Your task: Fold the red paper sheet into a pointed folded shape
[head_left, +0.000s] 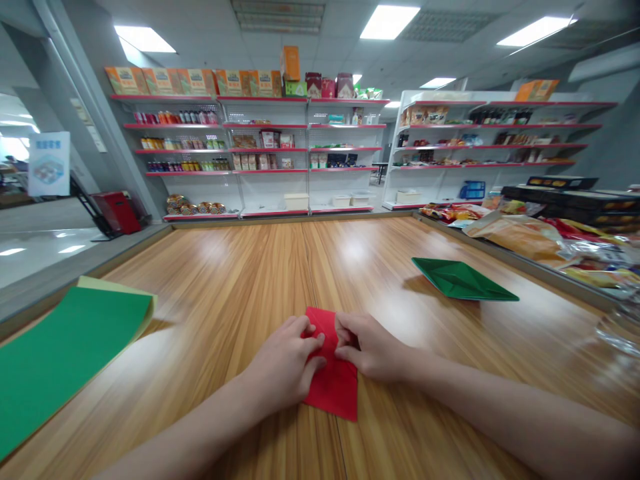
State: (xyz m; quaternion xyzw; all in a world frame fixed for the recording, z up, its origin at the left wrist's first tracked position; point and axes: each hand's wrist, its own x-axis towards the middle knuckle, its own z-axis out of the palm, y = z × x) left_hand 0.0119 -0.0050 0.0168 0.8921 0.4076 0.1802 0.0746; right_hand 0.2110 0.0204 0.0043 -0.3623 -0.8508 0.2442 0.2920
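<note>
A folded piece of red paper (334,393) lies on the wooden table in front of me, its long side pointing away. My left hand (287,360) is at its left edge, the curled fingers and thumb pressing on the paper. On the opposite edge, my right hand (373,347) pinches the paper between thumb and bent forefinger. The fingers cover much of the paper's upper half, so the fold beneath them is partly hidden. Farther right sits a green folded paper shape (463,279) with creased, pointed ends, apart from both hands.
Green paper sheets (75,353) with a pale yellow edge curl up at the table's left. Snack packets (525,237) and dark boxes crowd beyond the right rim. A clear plastic object (623,330) stands at the right edge. Stocked shelves (270,147) line the back.
</note>
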